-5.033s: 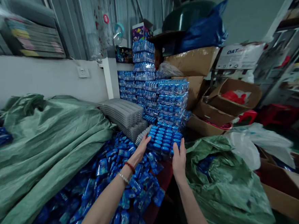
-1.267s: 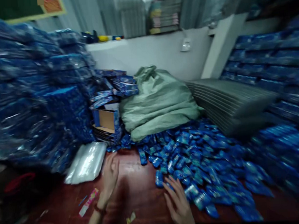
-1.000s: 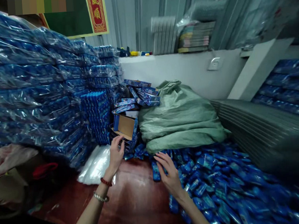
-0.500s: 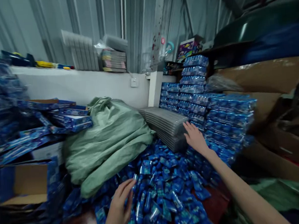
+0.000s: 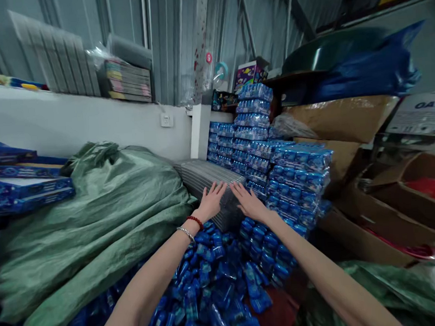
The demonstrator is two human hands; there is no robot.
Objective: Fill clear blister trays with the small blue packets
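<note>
Both arms stretch forward to a stack of grey ribbed plastic trays (image 5: 207, 172). My left hand (image 5: 212, 201), with a red bead bracelet and a silver bangle at the wrist, has its fingers spread at the near end of the stack. My right hand (image 5: 249, 200) lies just to the right of it, fingers extended at the stack's near right corner. Neither hand is wrapped round anything. Below them spreads a heap of small blue packets (image 5: 211, 282). Shrink-wrapped blue packs (image 5: 296, 177) rise in stacks on the right.
A large green sack (image 5: 131, 204) bulges on the left, beside flat blue boxes (image 5: 25, 184). Open cardboard boxes (image 5: 388, 210) stand on the right. Behind are a white ledge (image 5: 117, 118) and a white post (image 5: 200, 132). More green sacking (image 5: 390, 285) lies at the lower right.
My left hand has moved from above the blue packets up and forward to the grey stack. My right hand remains by the stack. The view has swung to the right.
</note>
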